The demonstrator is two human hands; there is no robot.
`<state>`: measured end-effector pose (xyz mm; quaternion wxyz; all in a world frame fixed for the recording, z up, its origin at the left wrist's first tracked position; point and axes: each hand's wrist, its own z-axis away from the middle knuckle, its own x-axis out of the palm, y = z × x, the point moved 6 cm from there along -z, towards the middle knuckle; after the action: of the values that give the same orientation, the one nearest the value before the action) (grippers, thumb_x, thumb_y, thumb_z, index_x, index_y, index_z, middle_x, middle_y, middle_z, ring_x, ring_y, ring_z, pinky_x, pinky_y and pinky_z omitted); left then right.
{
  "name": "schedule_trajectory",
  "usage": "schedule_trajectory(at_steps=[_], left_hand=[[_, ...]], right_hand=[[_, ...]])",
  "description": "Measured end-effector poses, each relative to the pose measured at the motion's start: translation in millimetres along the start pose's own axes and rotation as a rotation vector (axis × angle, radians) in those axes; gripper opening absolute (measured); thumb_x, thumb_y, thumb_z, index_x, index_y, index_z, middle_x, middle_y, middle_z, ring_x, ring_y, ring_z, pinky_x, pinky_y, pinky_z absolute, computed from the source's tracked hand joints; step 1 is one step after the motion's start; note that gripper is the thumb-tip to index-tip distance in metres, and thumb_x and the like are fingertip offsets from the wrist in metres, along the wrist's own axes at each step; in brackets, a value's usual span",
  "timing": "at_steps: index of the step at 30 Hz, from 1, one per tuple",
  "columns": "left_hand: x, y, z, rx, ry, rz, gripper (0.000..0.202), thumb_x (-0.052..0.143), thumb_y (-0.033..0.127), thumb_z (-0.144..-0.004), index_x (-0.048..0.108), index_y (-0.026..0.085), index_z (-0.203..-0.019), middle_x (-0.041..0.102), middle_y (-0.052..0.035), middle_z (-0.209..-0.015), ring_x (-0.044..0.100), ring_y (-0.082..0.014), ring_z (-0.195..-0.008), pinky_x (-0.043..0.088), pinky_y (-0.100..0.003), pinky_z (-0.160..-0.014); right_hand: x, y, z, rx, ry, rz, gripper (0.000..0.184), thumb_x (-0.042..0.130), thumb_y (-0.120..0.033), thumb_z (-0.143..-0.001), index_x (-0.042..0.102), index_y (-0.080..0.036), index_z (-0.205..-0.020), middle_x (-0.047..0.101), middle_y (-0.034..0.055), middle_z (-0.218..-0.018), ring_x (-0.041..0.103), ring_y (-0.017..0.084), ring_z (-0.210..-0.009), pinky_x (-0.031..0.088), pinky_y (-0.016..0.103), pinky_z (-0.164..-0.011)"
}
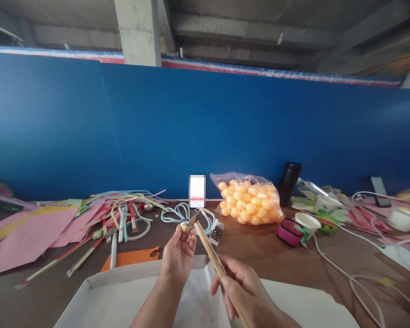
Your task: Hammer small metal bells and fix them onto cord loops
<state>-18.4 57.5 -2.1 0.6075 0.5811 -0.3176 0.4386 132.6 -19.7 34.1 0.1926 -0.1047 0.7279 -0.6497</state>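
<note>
My left hand [179, 257] is closed, its fingertips pinching a small shiny round piece [185, 226], silver with some yellow; its exact kind is too small to make out. In my right hand [242, 287] is a long wooden stick [210, 248], slanting up and to the left. A dark, pointed tip [193, 220] shows near the stick's upper end, close beside the round piece; whether they touch I cannot tell. Below both hands lies an open white box [123, 294]. Just beyond them sits a small box of dark metal bits [217, 233].
Behind stand a phone [197, 191], a clear bag of orange balls [249, 202] and a black bottle [290, 184]. Ropes [176, 216], sticks and pink paper [30, 232] crowd the left. A purple pouch [289, 232], paper cup [307, 222] and white cable [338, 266] lie rightward.
</note>
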Motion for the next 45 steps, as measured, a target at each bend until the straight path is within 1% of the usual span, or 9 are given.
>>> schedule_trajectory(at_steps=[6, 10, 15, 20, 26, 32, 36, 39, 45], left_hand=[[3.3, -0.7, 3.7, -0.047, -0.009, -0.015, 0.016, 0.051, 0.019, -0.084, 0.063, 0.010, -0.088, 0.065, -0.0158, -0.099, 0.060, -0.0120, -0.066, 0.053, -0.024, -0.059], [4.5, -1.8, 5.3, -0.070, -0.026, -0.038, 0.016, 0.052, 0.020, -0.083, 0.063, 0.011, -0.090, 0.064, -0.0148, -0.101, 0.059, -0.0117, -0.066, 0.052, -0.024, -0.058], [5.5, -1.8, 6.2, -0.066, -0.041, -0.071, 0.017, 0.050, 0.020, -0.084, 0.063, 0.010, -0.091, 0.064, -0.0153, -0.103, 0.058, -0.0117, -0.065, 0.052, -0.024, -0.057], [3.7, -2.3, 5.4, -0.064, -0.050, -0.088, 0.018, 0.049, 0.019, -0.084, 0.063, 0.010, -0.091, 0.064, -0.0159, -0.103, 0.059, -0.0125, -0.067, 0.052, -0.025, -0.057], [5.2, -2.1, 7.6, -0.065, -0.051, -0.115, 0.017, 0.050, 0.018, -0.084, 0.064, 0.010, -0.090, 0.063, -0.0160, -0.104, 0.058, -0.0120, -0.067, 0.052, -0.024, -0.058], [9.0, -4.2, 8.6, -0.074, -0.057, -0.143, 0.018, 0.050, 0.020, -0.084, 0.064, 0.010, -0.092, 0.064, -0.0156, -0.102, 0.058, -0.0119, -0.065, 0.052, -0.024, -0.056], [8.3, -5.8, 8.1, -0.085, -0.073, -0.149, 0.018, 0.051, 0.020, -0.084, 0.064, 0.010, -0.092, 0.064, -0.0152, -0.101, 0.059, -0.0117, -0.065, 0.053, -0.024, -0.056], [7.2, -6.4, 7.5, -0.093, -0.064, -0.140, 0.019, 0.050, 0.021, -0.084, 0.063, 0.009, -0.093, 0.065, -0.0145, -0.098, 0.059, -0.0116, -0.063, 0.052, -0.024, -0.055], [5.8, -8.4, 6.3, -0.100, -0.058, -0.130, 0.019, 0.053, 0.021, -0.083, 0.063, 0.011, -0.095, 0.065, -0.0128, -0.096, 0.058, -0.0109, -0.063, 0.052, -0.023, -0.055]], right_hand=[[-40.8, -15.8, -0.1, -0.045, 0.255, 0.086, 0.044, 0.043, -0.041, -0.085, 0.049, -0.017, -0.121, 0.064, 0.0053, -0.080, 0.044, 0.008, -0.041, 0.034, 0.022, -0.041], [-77.9, -8.4, -2.5, 0.003, 0.449, 0.491, 0.034, 0.047, -0.033, -0.081, 0.054, -0.021, -0.112, 0.065, 0.0015, -0.076, 0.057, 0.016, -0.061, 0.042, 0.026, -0.058], [-101.5, 16.9, -4.1, 0.255, 0.439, 0.911, 0.016, 0.042, -0.022, -0.078, 0.057, -0.020, -0.085, 0.066, 0.0040, -0.074, 0.061, 0.019, -0.069, 0.036, 0.026, -0.059], [-99.6, 32.3, -3.1, 0.447, 0.357, 1.084, 0.015, 0.045, -0.021, -0.076, 0.054, -0.018, -0.088, 0.069, 0.0106, -0.085, 0.065, 0.025, -0.077, 0.035, 0.028, -0.057], [-96.4, 31.2, -2.3, 0.434, 0.338, 1.144, 0.015, 0.044, -0.027, -0.079, 0.055, -0.020, -0.088, 0.068, 0.0088, -0.085, 0.065, 0.027, -0.079, 0.038, 0.031, -0.059], [-99.4, 19.4, -10.3, 0.253, 0.492, 1.067, 0.021, 0.044, -0.031, -0.084, 0.058, -0.023, -0.098, 0.065, 0.0049, -0.098, 0.060, 0.021, -0.093, 0.040, 0.027, -0.068], [-86.7, 10.8, -33.0, 0.183, 0.419, 1.033, 0.022, 0.045, -0.027, -0.085, 0.062, -0.024, -0.099, 0.065, 0.0029, -0.101, 0.061, 0.016, -0.089, 0.039, 0.024, -0.071], [-74.0, 1.3, -58.8, 0.141, 0.288, 1.165, 0.023, 0.044, -0.026, -0.086, 0.065, -0.026, -0.095, 0.066, 0.0028, -0.099, 0.060, 0.018, -0.091, 0.039, 0.025, -0.070], [-58.9, -0.6, -101.2, 0.145, 0.208, 1.244, 0.017, 0.053, -0.020, -0.077, 0.070, -0.022, -0.078, 0.069, 0.0053, -0.086, 0.063, 0.021, -0.086, 0.039, 0.026, -0.066]])
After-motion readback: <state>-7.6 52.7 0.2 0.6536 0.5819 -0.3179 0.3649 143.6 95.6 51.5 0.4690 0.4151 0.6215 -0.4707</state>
